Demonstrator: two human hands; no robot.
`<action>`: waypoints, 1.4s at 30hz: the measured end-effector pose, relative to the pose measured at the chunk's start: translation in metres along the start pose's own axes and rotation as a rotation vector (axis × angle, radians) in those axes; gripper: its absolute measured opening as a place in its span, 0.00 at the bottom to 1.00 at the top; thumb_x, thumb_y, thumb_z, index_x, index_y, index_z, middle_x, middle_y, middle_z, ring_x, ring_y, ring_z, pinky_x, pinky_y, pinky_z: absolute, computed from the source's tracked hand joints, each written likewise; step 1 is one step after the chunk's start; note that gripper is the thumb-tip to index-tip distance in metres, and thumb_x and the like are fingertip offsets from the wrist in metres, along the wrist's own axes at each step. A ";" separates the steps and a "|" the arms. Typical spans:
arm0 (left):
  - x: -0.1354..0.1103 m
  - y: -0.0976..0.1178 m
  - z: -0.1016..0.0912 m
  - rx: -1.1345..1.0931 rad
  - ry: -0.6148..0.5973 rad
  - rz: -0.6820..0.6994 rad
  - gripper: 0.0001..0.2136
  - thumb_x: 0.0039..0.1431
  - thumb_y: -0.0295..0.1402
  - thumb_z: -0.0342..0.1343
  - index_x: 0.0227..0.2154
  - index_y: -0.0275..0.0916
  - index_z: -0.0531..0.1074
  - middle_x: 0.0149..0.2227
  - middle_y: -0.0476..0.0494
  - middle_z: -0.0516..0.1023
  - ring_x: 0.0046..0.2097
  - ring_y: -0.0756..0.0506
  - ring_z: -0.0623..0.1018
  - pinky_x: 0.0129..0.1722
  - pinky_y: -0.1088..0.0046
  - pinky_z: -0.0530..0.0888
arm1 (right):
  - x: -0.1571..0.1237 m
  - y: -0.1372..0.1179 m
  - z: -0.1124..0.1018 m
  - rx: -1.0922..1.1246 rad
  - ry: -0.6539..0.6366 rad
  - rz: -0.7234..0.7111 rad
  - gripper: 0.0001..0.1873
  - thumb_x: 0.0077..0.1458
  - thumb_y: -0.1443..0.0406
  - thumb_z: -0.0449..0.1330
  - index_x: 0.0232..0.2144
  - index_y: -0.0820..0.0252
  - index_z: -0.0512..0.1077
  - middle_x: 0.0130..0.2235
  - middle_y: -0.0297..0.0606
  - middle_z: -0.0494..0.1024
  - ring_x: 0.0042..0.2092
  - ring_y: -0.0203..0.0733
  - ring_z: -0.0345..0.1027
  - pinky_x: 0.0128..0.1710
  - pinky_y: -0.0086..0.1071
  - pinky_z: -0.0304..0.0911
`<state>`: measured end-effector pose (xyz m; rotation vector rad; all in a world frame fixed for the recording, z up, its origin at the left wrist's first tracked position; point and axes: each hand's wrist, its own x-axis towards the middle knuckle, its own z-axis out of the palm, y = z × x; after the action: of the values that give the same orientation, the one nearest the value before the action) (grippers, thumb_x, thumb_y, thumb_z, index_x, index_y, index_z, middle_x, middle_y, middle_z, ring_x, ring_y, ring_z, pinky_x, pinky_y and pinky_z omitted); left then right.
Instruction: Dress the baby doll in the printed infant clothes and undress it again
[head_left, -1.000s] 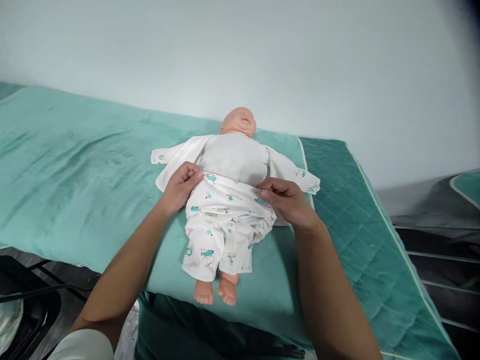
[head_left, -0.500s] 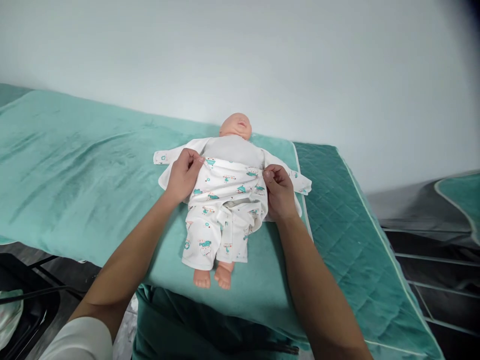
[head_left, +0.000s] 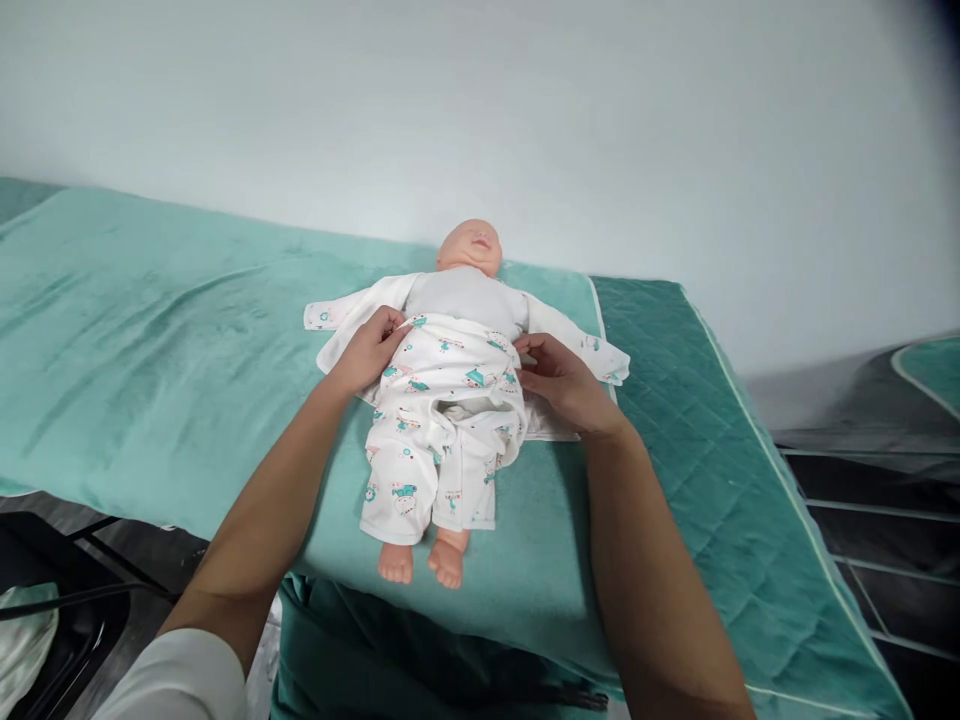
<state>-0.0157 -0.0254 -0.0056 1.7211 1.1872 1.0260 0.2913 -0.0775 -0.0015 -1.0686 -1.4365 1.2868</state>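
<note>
A baby doll (head_left: 472,246) lies on its back, head toward the wall and bare feet (head_left: 448,560) toward me. It wears white printed baby pants (head_left: 405,440), pulled high over its belly, with a gap at the crotch. A white baby shirt (head_left: 367,300) is spread apart under its torso, sleeves stretched out to both sides. My left hand (head_left: 367,350) pinches the waistband at its left corner. At the opposite side of the waist my right hand (head_left: 559,375) has its fingers apart, their tips touching the pants' edge.
A light green cover (head_left: 165,330) lies over the table, with a darker quilted pad (head_left: 697,430) at the right. Behind stands a plain wall (head_left: 480,110). A black chair-like object (head_left: 67,610) is at the lower left, and metal rails (head_left: 885,515) at the right.
My right hand has loosened its pinch on the waistband and opened its fingers at the doll's side. My left hand stays at its corner. The view has shifted slightly.
</note>
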 end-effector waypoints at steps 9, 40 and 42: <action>-0.007 0.012 -0.005 0.084 -0.013 -0.087 0.08 0.57 0.33 0.59 0.38 0.41 0.67 0.32 0.52 0.69 0.34 0.50 0.66 0.37 0.72 0.64 | 0.005 0.002 0.013 -0.502 0.375 0.087 0.11 0.47 0.63 0.64 0.35 0.54 0.69 0.35 0.34 0.76 0.35 0.42 0.68 0.38 0.38 0.66; -0.011 0.017 0.017 -0.471 -0.061 -0.289 0.15 0.53 0.39 0.66 0.42 0.41 0.74 0.35 0.47 0.80 0.34 0.46 0.77 0.32 0.71 0.71 | 0.003 0.002 0.040 0.065 0.250 0.082 0.23 0.45 0.49 0.71 0.36 0.49 0.65 0.38 0.35 0.79 0.42 0.50 0.75 0.40 0.45 0.73; -0.012 0.018 0.019 -0.494 -0.048 -0.269 0.13 0.53 0.38 0.65 0.41 0.40 0.75 0.36 0.47 0.81 0.34 0.46 0.77 0.32 0.71 0.71 | 0.004 0.002 0.040 0.061 0.249 0.086 0.23 0.44 0.49 0.71 0.35 0.49 0.64 0.36 0.35 0.78 0.41 0.50 0.74 0.38 0.45 0.73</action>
<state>0.0046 -0.0438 0.0017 1.1619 0.9974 1.0030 0.2519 -0.0825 -0.0049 -1.2142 -1.1692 1.2028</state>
